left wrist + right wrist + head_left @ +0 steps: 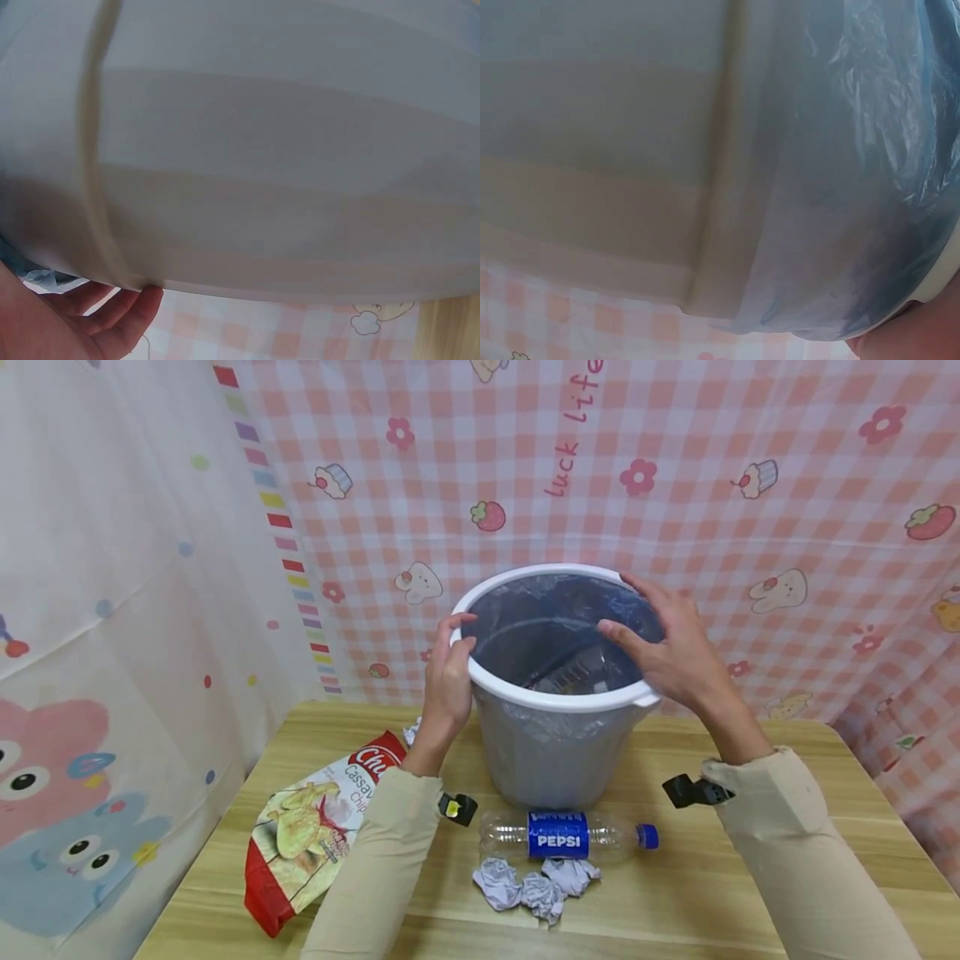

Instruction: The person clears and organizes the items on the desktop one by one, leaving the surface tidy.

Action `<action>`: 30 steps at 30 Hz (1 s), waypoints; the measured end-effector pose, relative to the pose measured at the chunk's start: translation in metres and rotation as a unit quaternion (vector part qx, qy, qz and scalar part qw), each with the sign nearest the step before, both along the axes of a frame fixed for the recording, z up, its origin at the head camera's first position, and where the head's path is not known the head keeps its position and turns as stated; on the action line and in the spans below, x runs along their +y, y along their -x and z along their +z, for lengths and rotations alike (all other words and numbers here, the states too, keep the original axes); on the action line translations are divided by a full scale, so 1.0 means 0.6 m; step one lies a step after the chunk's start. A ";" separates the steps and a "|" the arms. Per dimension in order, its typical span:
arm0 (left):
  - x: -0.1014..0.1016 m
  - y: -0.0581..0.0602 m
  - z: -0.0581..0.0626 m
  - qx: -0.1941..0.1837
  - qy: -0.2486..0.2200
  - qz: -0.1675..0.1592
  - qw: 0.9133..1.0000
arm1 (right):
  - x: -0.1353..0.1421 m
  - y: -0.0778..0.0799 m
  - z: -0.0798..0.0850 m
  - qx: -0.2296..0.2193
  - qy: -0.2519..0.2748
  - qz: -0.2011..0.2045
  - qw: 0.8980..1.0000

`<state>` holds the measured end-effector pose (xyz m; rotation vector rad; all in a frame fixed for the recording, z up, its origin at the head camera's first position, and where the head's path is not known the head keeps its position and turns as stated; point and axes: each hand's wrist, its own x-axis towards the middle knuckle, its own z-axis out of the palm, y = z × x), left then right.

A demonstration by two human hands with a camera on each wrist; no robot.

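Observation:
A grey trash can (555, 760) with a white rim (558, 700) and a thin plastic liner is between both hands, its mouth tipped towards the head camera. My left hand (447, 681) grips the rim on the left, fingertips over the edge. On the right, my right hand (678, 647) holds the rim with the thumb inside and the fingers outside. A clear plastic piece (577, 675) lies inside the can. Both wrist views are mostly filled by the can's wall (262, 150), with the liner (870, 112) visible in the right one.
A Pepsi bottle (558, 837) lies on its side before the can on the wooden table (690, 893). Crumpled paper balls (542, 897) sit in front of it. A cassava chips bag (315, 827) lies left, partly behind the left sleeve; another paper scrap (411, 731) is beyond it.

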<state>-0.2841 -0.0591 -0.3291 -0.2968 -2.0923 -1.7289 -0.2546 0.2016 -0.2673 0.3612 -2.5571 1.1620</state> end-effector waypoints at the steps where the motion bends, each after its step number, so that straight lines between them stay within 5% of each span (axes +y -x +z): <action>1: 0.000 0.000 0.000 -0.001 -0.001 -0.001 1.000 | 0.000 0.000 -0.002 0.010 0.012 0.001 1.000; 9: 0.002 -0.003 -0.001 -0.013 0.000 0.000 1.000 | 0.006 -0.014 -0.020 0.050 0.111 -0.020 0.992; 21: 0.001 -0.003 -0.001 -0.009 -0.001 0.001 1.000 | 0.029 -0.048 -0.045 0.115 0.170 -0.042 0.978; 30: 0.001 -0.001 0.001 -0.003 -0.007 -0.002 1.000 | 0.051 -0.076 -0.067 0.111 0.203 -0.032 0.972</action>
